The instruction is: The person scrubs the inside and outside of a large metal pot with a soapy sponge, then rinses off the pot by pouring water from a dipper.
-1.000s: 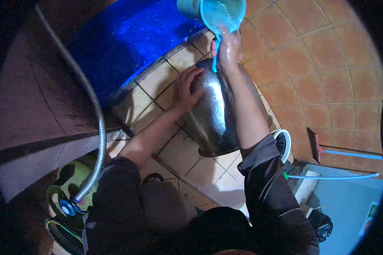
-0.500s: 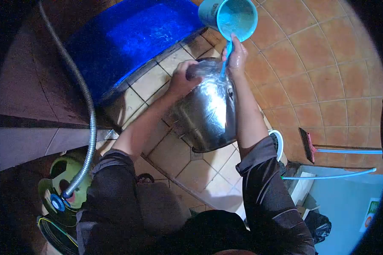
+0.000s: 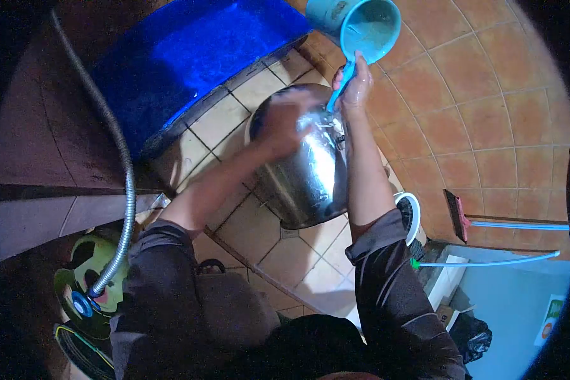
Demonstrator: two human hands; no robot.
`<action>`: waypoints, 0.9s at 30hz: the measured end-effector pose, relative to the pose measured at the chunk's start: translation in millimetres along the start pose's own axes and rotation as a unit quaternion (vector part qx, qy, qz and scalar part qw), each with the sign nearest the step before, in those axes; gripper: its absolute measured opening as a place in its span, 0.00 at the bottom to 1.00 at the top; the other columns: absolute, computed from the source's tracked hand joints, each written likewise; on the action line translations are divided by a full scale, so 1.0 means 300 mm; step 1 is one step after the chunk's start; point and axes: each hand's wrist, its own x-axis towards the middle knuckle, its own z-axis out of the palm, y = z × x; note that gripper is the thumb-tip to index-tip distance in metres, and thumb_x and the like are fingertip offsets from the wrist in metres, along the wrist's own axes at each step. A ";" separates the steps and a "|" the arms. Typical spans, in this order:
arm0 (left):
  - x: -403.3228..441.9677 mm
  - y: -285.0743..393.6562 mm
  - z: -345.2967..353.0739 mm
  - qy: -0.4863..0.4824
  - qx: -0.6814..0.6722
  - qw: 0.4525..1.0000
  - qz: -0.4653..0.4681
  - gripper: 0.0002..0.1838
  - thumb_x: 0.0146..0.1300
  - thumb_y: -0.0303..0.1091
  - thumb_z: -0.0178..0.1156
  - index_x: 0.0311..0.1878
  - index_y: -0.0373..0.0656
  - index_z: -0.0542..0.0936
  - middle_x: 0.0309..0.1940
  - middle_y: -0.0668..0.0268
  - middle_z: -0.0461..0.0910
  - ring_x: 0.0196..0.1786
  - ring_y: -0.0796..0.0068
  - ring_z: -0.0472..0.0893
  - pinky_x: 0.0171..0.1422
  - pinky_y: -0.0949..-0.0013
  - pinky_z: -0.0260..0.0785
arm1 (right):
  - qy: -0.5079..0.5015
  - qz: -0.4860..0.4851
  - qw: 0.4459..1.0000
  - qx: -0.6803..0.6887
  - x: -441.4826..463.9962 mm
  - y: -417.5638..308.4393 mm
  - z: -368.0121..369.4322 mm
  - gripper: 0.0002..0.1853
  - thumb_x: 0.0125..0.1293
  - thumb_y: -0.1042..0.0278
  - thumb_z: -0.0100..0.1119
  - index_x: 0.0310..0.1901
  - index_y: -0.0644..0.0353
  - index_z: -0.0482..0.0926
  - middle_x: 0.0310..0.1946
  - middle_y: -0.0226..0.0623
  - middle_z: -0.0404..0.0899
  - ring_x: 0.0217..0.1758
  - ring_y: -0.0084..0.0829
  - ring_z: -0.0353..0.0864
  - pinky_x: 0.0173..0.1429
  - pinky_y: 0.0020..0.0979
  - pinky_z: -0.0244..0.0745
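In the head view a shiny steel pot [image 3: 313, 180] lies tipped on the tiled floor, its surface wet and reflecting light. My left hand [image 3: 288, 120], smeared by motion, rests on or just over the pot's upper side, its fingers and thumb apart. With my right hand [image 3: 358, 85] I grip the handle of a light blue water dipper [image 3: 372, 31], held above and beyond the pot. The dipper is tilted with its mouth facing me; whether water is left inside I cannot tell.
A blue water tub [image 3: 202, 57] stands at upper left. A metal hose [image 3: 123, 145] hangs down the left side, near a green container [image 3: 95, 266]. Along the orange tiled wall at right are a squeegee [image 3: 462, 218] and a white-rimmed bucket [image 3: 413, 218].
My left hand has slid across the pot toward me and blurred. The dipper in my right hand has shifted slightly right. The pot has moved only a little.
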 end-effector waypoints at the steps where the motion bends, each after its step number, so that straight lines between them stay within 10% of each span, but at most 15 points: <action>1: 0.015 0.048 -0.003 -0.029 0.036 0.996 0.074 0.26 0.55 0.34 0.63 0.59 0.44 0.74 0.59 0.55 0.74 0.62 0.51 0.72 0.66 0.53 0.63 | 0.011 -0.009 1.000 0.000 0.005 0.000 0.005 0.16 0.65 0.53 0.60 0.31 0.56 0.71 0.15 0.30 0.68 0.11 0.23 0.66 0.11 0.25 0.60; 9: 0.102 0.065 0.026 -0.157 0.145 0.972 -0.101 0.32 0.49 0.52 0.68 0.58 0.51 0.77 0.64 0.52 0.69 0.66 0.51 0.68 0.69 0.46 0.59 | 0.022 -0.061 0.997 -0.043 0.006 -0.058 0.003 0.15 0.65 0.54 0.59 0.30 0.55 0.71 0.15 0.30 0.69 0.10 0.23 0.65 0.12 0.26 0.60; 12: 0.135 -0.121 0.090 -0.196 -0.123 0.964 -0.132 0.38 0.41 0.55 0.72 0.59 0.53 0.76 0.68 0.54 0.63 0.69 0.49 0.64 0.66 0.26 0.49 | 0.033 -0.049 0.998 -0.016 0.002 -0.060 0.001 0.16 0.65 0.53 0.59 0.29 0.55 0.71 0.15 0.31 0.69 0.10 0.24 0.65 0.12 0.26 0.60; 18: 0.110 0.031 0.093 -0.009 0.046 0.990 -0.134 0.21 0.44 0.45 0.71 0.41 0.48 0.78 0.40 0.60 0.79 0.49 0.55 0.78 0.59 0.57 0.68 | 0.006 -0.029 0.999 -0.017 0.019 -0.096 -0.013 0.16 0.66 0.53 0.58 0.30 0.56 0.70 0.15 0.33 0.69 0.11 0.24 0.67 0.12 0.26 0.61; 20: 0.133 -0.086 0.133 -0.071 -0.068 0.978 -0.184 0.22 0.43 0.48 0.70 0.42 0.53 0.79 0.44 0.60 0.77 0.55 0.51 0.74 0.60 0.46 0.64 | 0.005 -0.031 0.999 -0.017 0.012 -0.108 -0.021 0.16 0.65 0.53 0.58 0.31 0.56 0.70 0.15 0.34 0.69 0.12 0.25 0.68 0.12 0.26 0.61; 27: 0.097 -0.010 0.114 -0.057 0.021 0.991 0.121 0.14 0.52 0.43 0.63 0.37 0.45 0.79 0.36 0.55 0.78 0.50 0.54 0.76 0.54 0.51 0.67 | -0.029 -0.045 0.998 0.026 0.003 -0.092 -0.001 0.15 0.64 0.54 0.56 0.31 0.57 0.70 0.15 0.34 0.69 0.13 0.26 0.69 0.14 0.27 0.64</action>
